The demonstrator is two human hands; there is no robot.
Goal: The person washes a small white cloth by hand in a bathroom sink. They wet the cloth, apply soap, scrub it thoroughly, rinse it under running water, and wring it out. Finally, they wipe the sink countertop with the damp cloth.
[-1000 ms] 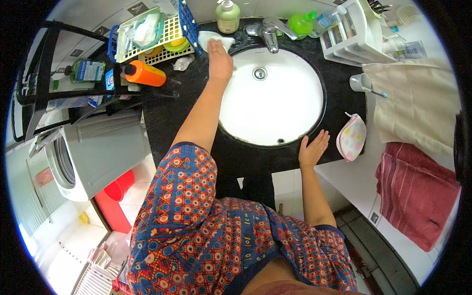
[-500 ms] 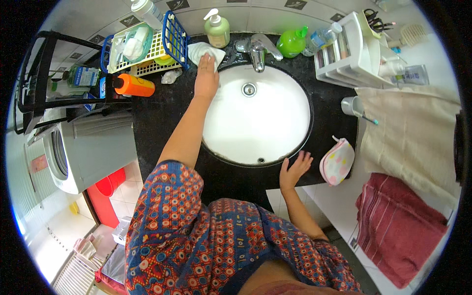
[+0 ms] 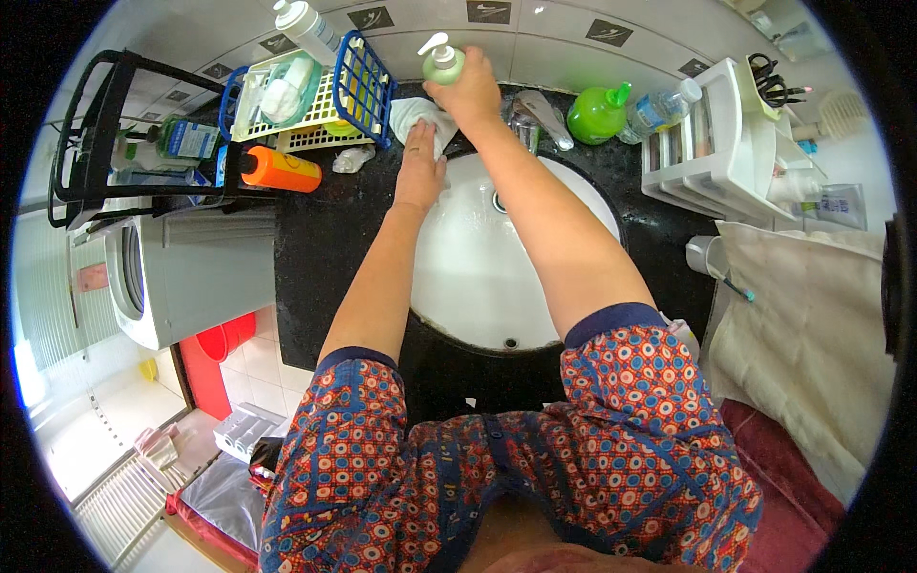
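My right hand (image 3: 473,94) is wrapped around a pale green pump bottle (image 3: 442,65) with a white pump head, at the back of the black counter. Below it and to the left, my left hand (image 3: 420,175) lies with fingers stretched flat on a folded white cloth (image 3: 415,115). The cloth rests on the counter between the basket and the sink. My right forearm passes over the white oval sink (image 3: 468,277) and hides part of it and of the tap (image 3: 523,129).
A blue and cream basket (image 3: 368,91) and an orange bottle (image 3: 282,170) stand to the left. Rightward are a green round bottle (image 3: 599,116), a clear bottle (image 3: 659,110), white drawers (image 3: 693,143) and a cup (image 3: 705,255). A beige towel (image 3: 802,296) hangs at the right.
My right hand has gone from the sink's front edge to the back and taken hold of the pump bottle. The left hand stays on the cloth. The view has shifted a little.
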